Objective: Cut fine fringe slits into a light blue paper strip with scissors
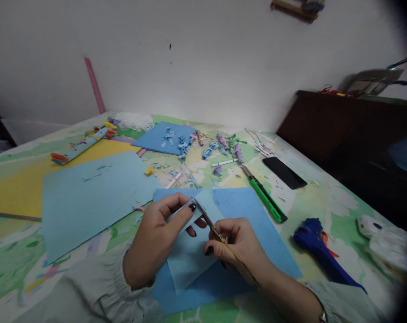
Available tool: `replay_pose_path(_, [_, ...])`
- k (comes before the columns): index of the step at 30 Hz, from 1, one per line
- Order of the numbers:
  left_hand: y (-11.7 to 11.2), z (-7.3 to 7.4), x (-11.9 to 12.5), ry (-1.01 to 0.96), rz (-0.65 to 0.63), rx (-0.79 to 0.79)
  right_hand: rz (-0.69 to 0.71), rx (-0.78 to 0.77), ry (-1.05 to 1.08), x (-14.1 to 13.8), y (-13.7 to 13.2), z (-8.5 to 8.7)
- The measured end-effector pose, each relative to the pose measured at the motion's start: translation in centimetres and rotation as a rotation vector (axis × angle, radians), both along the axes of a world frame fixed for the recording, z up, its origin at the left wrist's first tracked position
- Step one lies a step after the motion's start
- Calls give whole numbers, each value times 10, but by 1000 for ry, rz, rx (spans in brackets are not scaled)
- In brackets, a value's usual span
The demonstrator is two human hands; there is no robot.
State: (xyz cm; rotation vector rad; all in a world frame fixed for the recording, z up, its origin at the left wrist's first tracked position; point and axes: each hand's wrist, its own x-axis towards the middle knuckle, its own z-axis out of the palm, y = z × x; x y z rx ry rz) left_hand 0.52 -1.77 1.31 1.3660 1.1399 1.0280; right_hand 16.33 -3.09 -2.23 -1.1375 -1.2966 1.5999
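My left hand [159,229] pinches a pale blue sheet [208,202], thumb on top and fingers underneath. In my right hand [240,246] is a slim pair of scissors [208,221] with dark blades and a gold-coloured handle. Its blades point up and left, lying at the sheet's edge close to my left thumb. Whether the blades are apart I cannot tell. Below the hands, another part of pale blue sheet [190,264] rests on a larger mid-blue foam sheet [270,251]. My right fingers partly hide the scissors' handle.
A green utility knife [266,197], black phone [284,172] and blue glue gun [319,251] lie to the right. Rolled coloured pieces [220,148] and a blue sheet [163,137] are behind. Light blue [99,193] and yellow sheets [15,193] lie left, among scraps.
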Motion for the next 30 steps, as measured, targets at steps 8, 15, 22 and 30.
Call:
replay_pose_path(8, [0,-2,1,-10,-25,3,-5,1,-11,0,0,0])
replay_pose_path(15, [2,-5,1,-26,-17,19,-12,5,-38,0,1,-2])
replay_pose_path(22, [2,-6,1,-28,4,12,91,91,49,3,0,-3])
replay_pose_path(30, [2,-4,1,-2,62,17,95,93,17,3,-1,-3])
